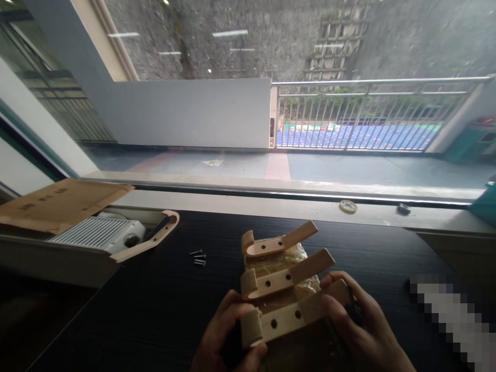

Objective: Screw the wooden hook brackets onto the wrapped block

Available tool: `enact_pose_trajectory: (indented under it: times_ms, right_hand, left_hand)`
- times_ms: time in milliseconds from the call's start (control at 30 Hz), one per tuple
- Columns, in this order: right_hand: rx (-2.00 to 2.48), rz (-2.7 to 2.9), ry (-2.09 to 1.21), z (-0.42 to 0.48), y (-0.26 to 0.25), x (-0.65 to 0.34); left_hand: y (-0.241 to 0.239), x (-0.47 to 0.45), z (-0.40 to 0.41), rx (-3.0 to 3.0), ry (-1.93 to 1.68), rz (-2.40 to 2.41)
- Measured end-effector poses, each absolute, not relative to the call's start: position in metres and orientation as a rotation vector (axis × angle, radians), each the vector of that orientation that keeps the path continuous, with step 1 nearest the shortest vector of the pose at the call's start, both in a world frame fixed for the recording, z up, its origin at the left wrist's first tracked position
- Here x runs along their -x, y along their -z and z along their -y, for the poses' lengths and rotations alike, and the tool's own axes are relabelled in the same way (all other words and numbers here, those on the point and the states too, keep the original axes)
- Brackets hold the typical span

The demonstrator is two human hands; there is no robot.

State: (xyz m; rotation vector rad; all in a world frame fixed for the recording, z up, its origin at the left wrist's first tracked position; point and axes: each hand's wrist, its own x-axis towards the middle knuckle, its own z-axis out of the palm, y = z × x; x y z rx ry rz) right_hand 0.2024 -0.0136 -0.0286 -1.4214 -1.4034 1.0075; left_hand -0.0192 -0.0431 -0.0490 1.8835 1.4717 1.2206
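My left hand (228,333) grips the curled end of the nearest wooden hook (285,319), which has two dark holes in its flat face. The hook's straight end is pinched between the thumb and fingers of my right hand (360,318). Beyond it, a second wooden hook (277,281) and a third wooden hook (271,248) lie in a row on a block wrapped in clear plastic (298,253). Several screws (199,258) are on the black table, left of the block. Another wooden hook (155,240) rests at the table's left edge.
At left, a brown cardboard sheet (65,204) partly covers a white device with a grille (96,232). A tape roll (347,206) and a small dark object (403,208) sit on the windowsill (294,207). Pixelation hides something at right on the black table (163,310).
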Motion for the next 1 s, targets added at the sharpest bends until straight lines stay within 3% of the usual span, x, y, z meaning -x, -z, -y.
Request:
enact_pose_trajectory:
  times_ms: [433,1000]
  right_hand:
    - [1.419,1.456,-1.095,0.018,0.031,-0.205]
    - [1.446,1.398,-1.053,0.017,0.021,-0.201]
  left_hand:
    - [0.059,0.026,0.04,-2.12,-1.198,-1.434]
    - [0.05,0.017,0.044,-1.956,-1.164,-1.34]
